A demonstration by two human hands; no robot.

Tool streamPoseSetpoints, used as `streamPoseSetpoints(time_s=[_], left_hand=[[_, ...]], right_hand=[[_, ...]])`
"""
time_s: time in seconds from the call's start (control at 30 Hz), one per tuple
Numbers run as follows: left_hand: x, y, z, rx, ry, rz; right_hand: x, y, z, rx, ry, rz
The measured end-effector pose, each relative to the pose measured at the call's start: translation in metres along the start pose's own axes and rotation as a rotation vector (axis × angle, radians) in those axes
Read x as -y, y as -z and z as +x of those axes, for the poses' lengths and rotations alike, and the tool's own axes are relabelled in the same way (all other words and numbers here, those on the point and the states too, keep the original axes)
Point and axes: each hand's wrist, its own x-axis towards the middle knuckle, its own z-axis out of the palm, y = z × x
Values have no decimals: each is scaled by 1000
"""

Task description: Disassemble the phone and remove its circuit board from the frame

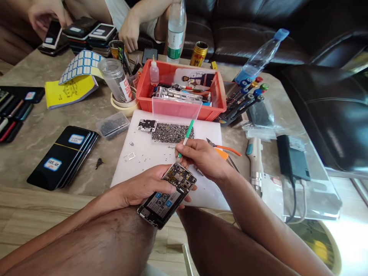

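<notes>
My left hand (152, 183) is closed around an opened smartphone (165, 205), its thumb lying across the bare inside. Circuit board and battery show on the phone, which is tilted above my knees. Between the thumb and fingers of my right hand (198, 155) is a thin stick tool with green ends (189, 132); its lower tip is near the phone's top edge. Just beyond lies a clear box of tiny screws (169, 132) on a white foam mat (129, 147). A dark phone cover plate (147, 125) rests at the box's left.
A red bin of tools (178, 109) stands behind the mat. Stacked phones (61, 157) lie left; orange-handled pliers (227, 148), an electric screwdriver (254, 159) and a black power adapter (292, 157) lie right. Across the table, another person's hand (47, 13) touches a phone.
</notes>
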Motion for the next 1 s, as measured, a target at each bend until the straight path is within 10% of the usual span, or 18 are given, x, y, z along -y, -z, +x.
streamPoseSetpoints(time_s=[0.43, 1.0], left_hand=[[-31, -29, -13, -227, -75, 569], [-24, -24, -8, -291, -146, 731]], right_hand=[[13, 4, -31, -194, 365, -116], [11, 3, -33, -197, 282, -143]])
